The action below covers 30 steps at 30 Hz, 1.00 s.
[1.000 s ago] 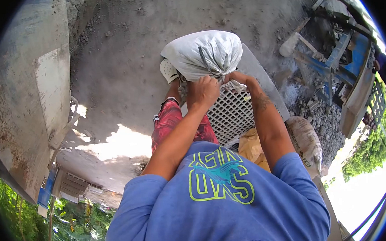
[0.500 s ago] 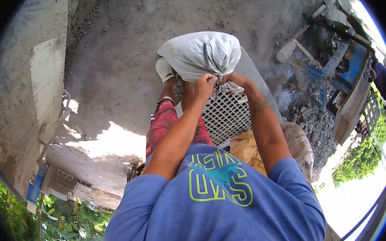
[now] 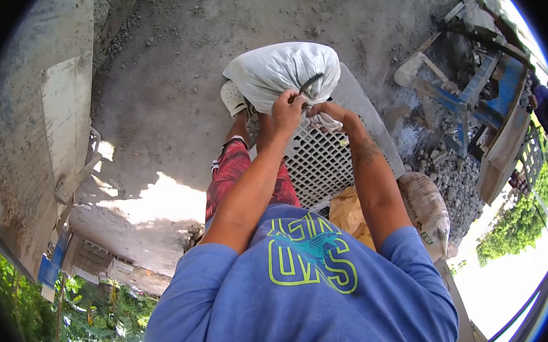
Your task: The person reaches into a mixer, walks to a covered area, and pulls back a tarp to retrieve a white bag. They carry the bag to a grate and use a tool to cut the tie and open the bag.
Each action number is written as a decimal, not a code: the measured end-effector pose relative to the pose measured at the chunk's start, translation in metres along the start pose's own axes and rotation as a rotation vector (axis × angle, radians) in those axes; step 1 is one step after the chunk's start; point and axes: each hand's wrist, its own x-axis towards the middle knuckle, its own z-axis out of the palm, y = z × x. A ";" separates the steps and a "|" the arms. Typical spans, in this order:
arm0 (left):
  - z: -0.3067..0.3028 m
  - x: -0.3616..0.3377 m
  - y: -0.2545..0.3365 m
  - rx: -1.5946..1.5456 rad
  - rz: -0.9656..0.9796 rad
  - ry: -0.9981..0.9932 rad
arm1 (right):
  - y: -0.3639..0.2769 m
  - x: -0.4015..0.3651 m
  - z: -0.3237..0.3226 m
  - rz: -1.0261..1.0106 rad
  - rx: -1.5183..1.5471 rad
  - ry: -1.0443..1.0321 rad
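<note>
A full white sack [image 3: 283, 69] stands in front of me, its mouth gathered into a twisted neck. My right hand [image 3: 329, 110] is closed around this neck, and the loose sack end hangs below the fingers. With fingers pinched at the near side of the neck, my left hand [image 3: 287, 110] grips a thin dark tie strip [image 3: 310, 82]. One end of the strip sticks up past the neck; the rest is hidden by my fingers. Beneath the sack is a grey plastic chair [image 3: 318, 168] with a lattice surface.
A tan cloth or bag [image 3: 351, 213] lies at the chair's near end, beside a printed sack [image 3: 426, 208]. To the right are a blue metal frame [image 3: 453, 101] and grey rubble [image 3: 450, 184]. A large metal panel [image 3: 35, 111] stands at left; the ground is dusty.
The dark strip has swung from pointing along the sack to slanting right across the neck. My left hand has shifted slightly left, while the right keeps its hold.
</note>
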 end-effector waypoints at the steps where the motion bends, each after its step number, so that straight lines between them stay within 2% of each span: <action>1: -0.001 -0.001 -0.001 0.002 -0.001 0.000 | 0.000 0.001 -0.002 -0.005 0.003 -0.027; 4: -0.004 -0.010 0.007 -0.127 -0.126 -0.076 | -0.001 0.002 -0.004 0.003 0.008 -0.065; 6: -0.003 -0.013 0.011 -0.595 -0.308 -0.124 | -0.001 0.000 -0.004 0.015 0.010 -0.076; 10: 0.000 -0.014 0.013 -0.951 -0.449 -0.082 | 0.000 -0.001 -0.005 -0.009 -0.003 -0.053; 13: -0.010 -0.017 0.016 -0.981 -0.563 -0.080 | -0.001 -0.001 -0.009 -0.042 -0.031 -0.068; 21: -0.018 -0.022 0.014 -0.742 -0.506 -0.079 | -0.006 0.001 -0.017 0.001 -0.011 -0.108; 23: -0.015 -0.020 0.008 -0.898 -0.617 0.022 | -0.008 -0.001 -0.017 0.017 -0.035 -0.126; 24: -0.012 -0.023 0.003 -0.899 -0.620 0.021 | -0.006 -0.004 -0.015 0.019 -0.035 -0.125; 27: 0.002 -0.036 -0.016 -0.834 -0.698 0.193 | -0.005 -0.002 -0.013 0.022 -0.025 -0.106; 28: 0.014 -0.043 -0.022 -0.913 -0.757 0.252 | -0.006 0.001 -0.015 0.017 -0.031 -0.108; 30: 0.031 -0.049 -0.023 -1.046 -0.735 0.192 | -0.002 0.003 -0.014 0.004 -0.063 -0.040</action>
